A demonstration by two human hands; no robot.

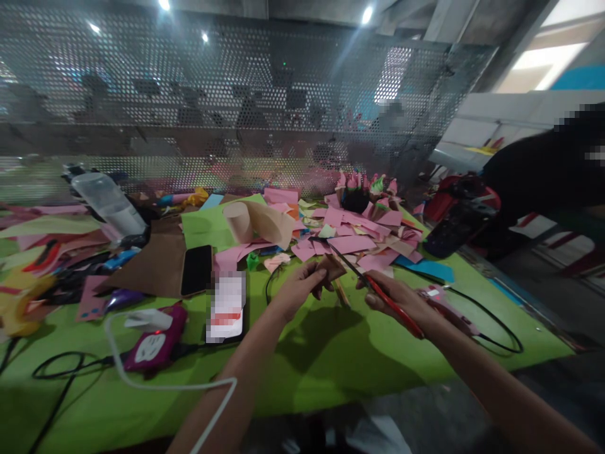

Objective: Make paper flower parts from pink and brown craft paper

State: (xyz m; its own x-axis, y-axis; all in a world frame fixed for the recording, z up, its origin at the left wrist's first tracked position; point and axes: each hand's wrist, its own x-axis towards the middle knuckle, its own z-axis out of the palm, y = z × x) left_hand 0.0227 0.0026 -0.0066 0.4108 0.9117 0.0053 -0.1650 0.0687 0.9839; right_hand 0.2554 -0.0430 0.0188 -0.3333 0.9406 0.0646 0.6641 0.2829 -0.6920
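Between its fingertips my left hand (305, 285) pinches a small brown piece (333, 267). My right hand (394, 299) is closed around red-handled scissors (392, 305), whose dark blades point up and left, past the right side of the brown piece. Whether the blades touch it I cannot tell. A thin tan strip (341, 294) shows below, between the hands. Beyond them, pink paper scraps (354, 243) lie in a loose pile on the green table (321, 378).
Left of my hands are a lit phone (227, 306), a dark phone (197, 270), a magenta device (155, 340) with cables, and a clear bottle (108, 205). A curled tan sheet (269, 224) stands behind. A pink device (447, 309) lies right; a person in black (543, 170) is beyond.
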